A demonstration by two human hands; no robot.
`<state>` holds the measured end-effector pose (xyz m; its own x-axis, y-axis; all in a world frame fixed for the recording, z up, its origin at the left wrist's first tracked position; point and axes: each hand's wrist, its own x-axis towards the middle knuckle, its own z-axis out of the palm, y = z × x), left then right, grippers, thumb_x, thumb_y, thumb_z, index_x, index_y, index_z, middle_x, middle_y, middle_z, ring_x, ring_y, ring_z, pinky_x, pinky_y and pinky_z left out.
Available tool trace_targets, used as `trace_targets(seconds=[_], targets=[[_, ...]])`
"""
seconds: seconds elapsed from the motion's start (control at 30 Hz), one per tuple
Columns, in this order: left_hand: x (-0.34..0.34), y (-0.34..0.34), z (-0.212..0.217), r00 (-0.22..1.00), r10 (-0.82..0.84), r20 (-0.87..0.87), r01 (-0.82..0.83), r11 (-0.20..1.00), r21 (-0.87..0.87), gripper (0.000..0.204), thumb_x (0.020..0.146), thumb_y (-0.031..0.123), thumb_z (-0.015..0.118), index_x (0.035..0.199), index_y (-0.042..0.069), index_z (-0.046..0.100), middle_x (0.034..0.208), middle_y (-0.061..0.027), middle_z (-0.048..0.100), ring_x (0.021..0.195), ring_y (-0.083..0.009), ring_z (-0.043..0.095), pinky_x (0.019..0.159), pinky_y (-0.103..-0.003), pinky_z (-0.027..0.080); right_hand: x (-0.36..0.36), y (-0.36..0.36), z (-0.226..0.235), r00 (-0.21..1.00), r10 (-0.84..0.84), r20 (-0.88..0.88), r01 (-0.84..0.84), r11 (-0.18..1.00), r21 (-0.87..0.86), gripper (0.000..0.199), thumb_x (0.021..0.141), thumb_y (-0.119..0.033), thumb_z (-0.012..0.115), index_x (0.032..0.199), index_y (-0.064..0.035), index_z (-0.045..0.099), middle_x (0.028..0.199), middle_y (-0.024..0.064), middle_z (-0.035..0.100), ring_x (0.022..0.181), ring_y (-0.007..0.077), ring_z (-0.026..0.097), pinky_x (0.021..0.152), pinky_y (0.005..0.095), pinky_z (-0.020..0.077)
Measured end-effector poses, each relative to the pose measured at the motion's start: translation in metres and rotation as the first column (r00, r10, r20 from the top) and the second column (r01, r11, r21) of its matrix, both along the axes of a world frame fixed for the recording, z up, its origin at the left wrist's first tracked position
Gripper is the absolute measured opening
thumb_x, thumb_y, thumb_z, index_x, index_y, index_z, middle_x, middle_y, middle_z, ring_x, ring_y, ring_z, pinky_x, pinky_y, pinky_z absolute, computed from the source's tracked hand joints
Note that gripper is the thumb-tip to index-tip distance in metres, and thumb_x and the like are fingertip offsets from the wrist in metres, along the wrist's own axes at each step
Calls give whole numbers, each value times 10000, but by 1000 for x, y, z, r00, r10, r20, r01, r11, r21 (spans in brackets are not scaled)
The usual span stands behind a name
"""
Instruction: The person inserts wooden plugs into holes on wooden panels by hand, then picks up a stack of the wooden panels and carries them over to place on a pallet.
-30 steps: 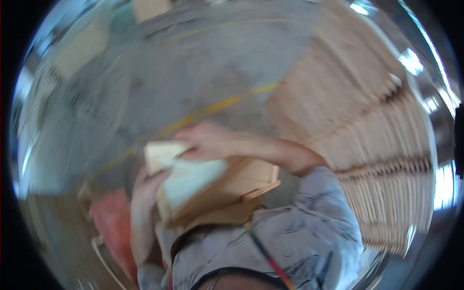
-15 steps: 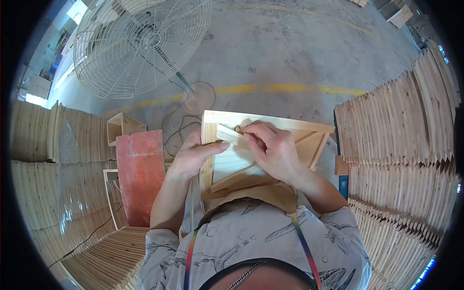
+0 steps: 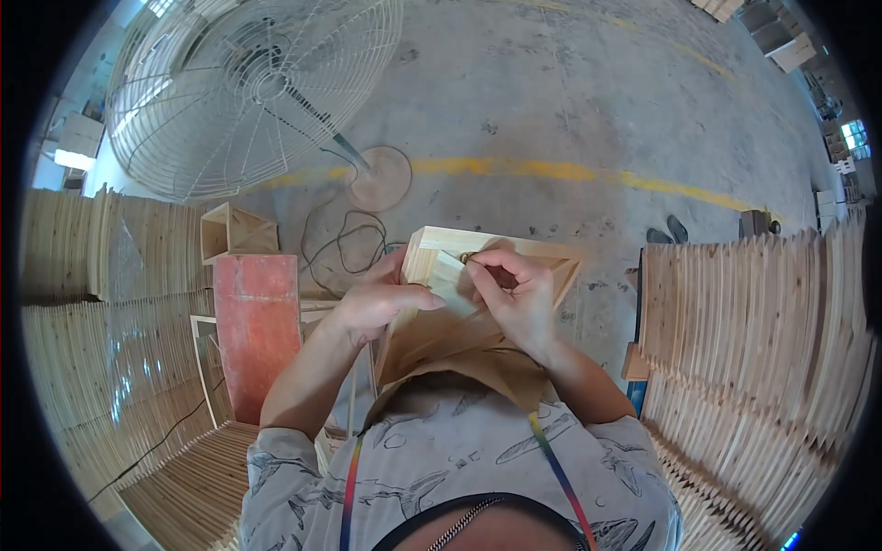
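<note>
Here, pale wooden frame [image 3: 432,262] w/ canvas: left hand [image 3: 381,303] grips edge, right hand [image 3: 514,289] pinches top.

Fan: large pedestal fan [image 3: 253,87] with a round wire cage, tilted, upper left; its round base [image 3: 379,178] stands on the floor.
Cable: dark cord [image 3: 344,241] looped on the floor below the base.
Floor: grey concrete [image 3: 570,83] crossed by a yellow painted line [image 3: 551,171].
Red board: upright red panel [image 3: 257,331], left of centre.
Small box: open wooden box [image 3: 237,231] just above the red panel.
Stacks: rows of thin wooden slats at right [image 3: 753,340] and left [image 3: 101,321].
Shoes: dark pair [image 3: 669,233] on the floor, right.
</note>
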<state>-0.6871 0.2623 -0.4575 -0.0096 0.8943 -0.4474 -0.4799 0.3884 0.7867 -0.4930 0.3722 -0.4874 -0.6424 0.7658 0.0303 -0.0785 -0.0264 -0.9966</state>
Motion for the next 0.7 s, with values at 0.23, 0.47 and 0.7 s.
trace_targets(seconds=[0.23, 0.47, 0.7], targets=[[-3, 48, 3, 997, -15, 78, 21, 997, -68, 712, 777, -16, 722, 1453, 4, 501, 1330, -86, 653, 1239, -211, 625, 1086, -362, 476, -7, 40, 0, 1000, -12, 18, 19, 904, -428, 90, 1002, -73, 694, 987, 7, 732, 769, 42, 699, 634, 84, 627, 563, 241, 508], [-3, 72, 3, 995, -52, 85, 56, 997, -45, 648, 749, -56, 641, 1391, -3, 572, 1282, -93, 680, 1188, -201, 653, 1050, -350, 496, -15, 49, -12, 989, -116, 91, 147, 817, -557, 90, 979, -87, 720, 949, -3, 731, 783, 48, 703, 602, 99, 615, 532, 248, 501], [-33, 72, -25, 984, -170, 49, 174, 980, -101, 612, 759, -62, 627, 1364, 13, 569, 1204, -71, 678, 1095, -180, 665, 1000, -338, 520, -20, 25, -24, 934, -354, -34, 252, 726, -640, 153, 993, -147, 678, 897, -28, 691, 766, 58, 675, 607, 139, 611, 567, 288, 520]])
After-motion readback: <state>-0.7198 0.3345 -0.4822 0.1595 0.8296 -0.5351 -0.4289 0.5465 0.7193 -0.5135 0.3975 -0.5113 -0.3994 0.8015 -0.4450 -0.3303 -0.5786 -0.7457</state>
